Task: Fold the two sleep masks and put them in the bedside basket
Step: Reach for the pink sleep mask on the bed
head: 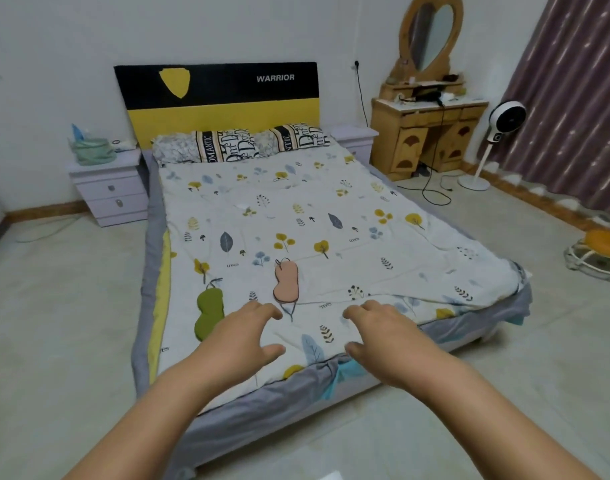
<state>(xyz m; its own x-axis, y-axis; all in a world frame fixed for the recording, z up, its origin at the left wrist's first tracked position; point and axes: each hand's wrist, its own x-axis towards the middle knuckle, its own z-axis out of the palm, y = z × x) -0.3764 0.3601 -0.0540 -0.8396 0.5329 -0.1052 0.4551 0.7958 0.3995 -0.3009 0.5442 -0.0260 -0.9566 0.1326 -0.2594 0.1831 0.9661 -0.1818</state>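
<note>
Two sleep masks lie flat and unfolded on the patterned bed cover [331, 216] near the foot of the bed. The pink mask [286, 281] is near the middle, the green mask [208, 313] to its left. My left hand [242, 336] hovers open just below the pink mask and right beside the green one, partly covering its lower right edge. My right hand [383, 336] is open too, farther right over bare cover, holding nothing. A soft green basket [93, 151] sits on the left bedside table [106, 188] by the headboard.
Two pillows [241, 143] lie against the black-and-yellow headboard. A second bedside table [355, 140], a wooden dresser with a heart mirror [424, 133] and a standing fan [501, 133] line the right side. A cable trails on the tiled floor there.
</note>
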